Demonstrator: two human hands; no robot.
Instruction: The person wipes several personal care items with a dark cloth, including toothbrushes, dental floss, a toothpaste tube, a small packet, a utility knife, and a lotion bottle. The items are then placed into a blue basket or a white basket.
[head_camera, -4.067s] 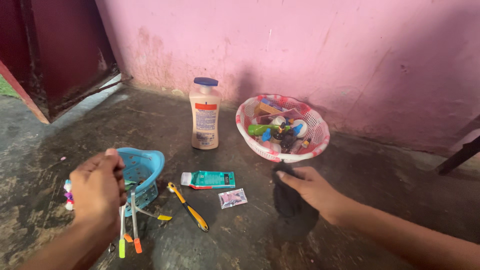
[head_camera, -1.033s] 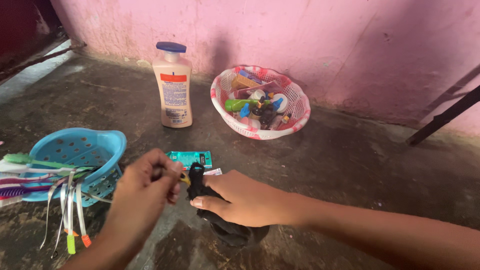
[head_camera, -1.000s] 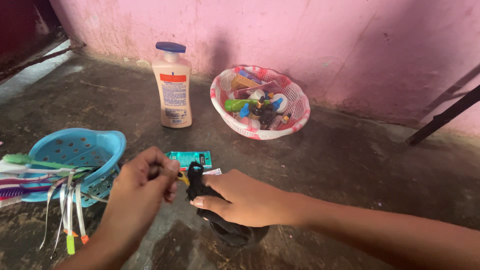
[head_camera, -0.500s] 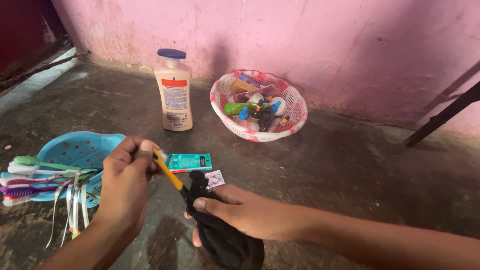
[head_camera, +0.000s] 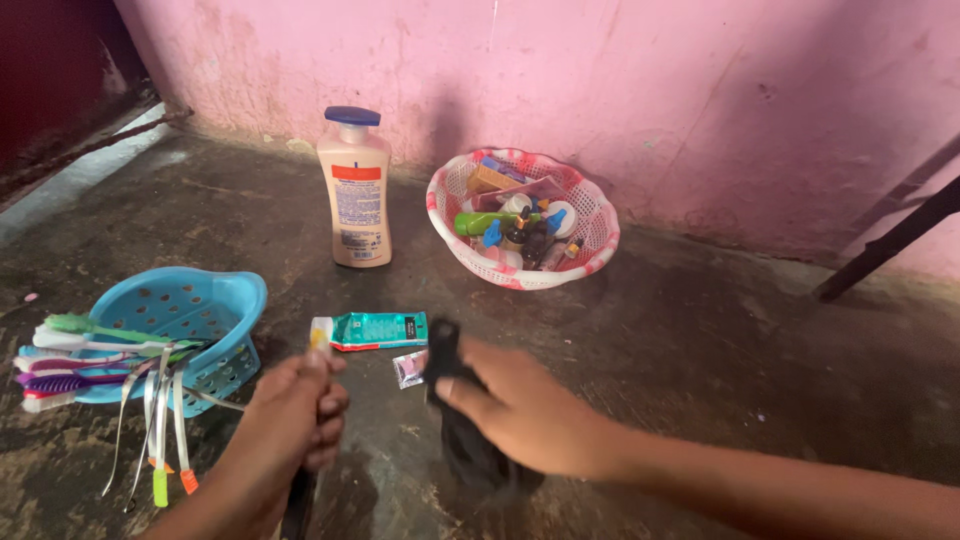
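My left hand (head_camera: 300, 420) is fisted around a stick-like thing that I cannot identify, its dark lower end cut off by the frame edge. My blurred right hand (head_camera: 520, 415) pinches a black cloth (head_camera: 455, 420) on the floor (head_camera: 700, 340), just beside a small sachet (head_camera: 408, 368).

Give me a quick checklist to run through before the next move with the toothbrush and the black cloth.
1. Left hand closed on the toothbrush: cannot tell; the fist is shut, but only a pale tip shows at the fingertips and the frame is blurred.
2. Right hand gripping the black cloth: ok.
3. Cloth touching the toothbrush: not ok; the hands are apart.
4. Toothpaste tube and small sachet out from under the hands: ok, on the floor just beyond them.
5. Blue basket within reach, other toothbrushes across its rim: ok.
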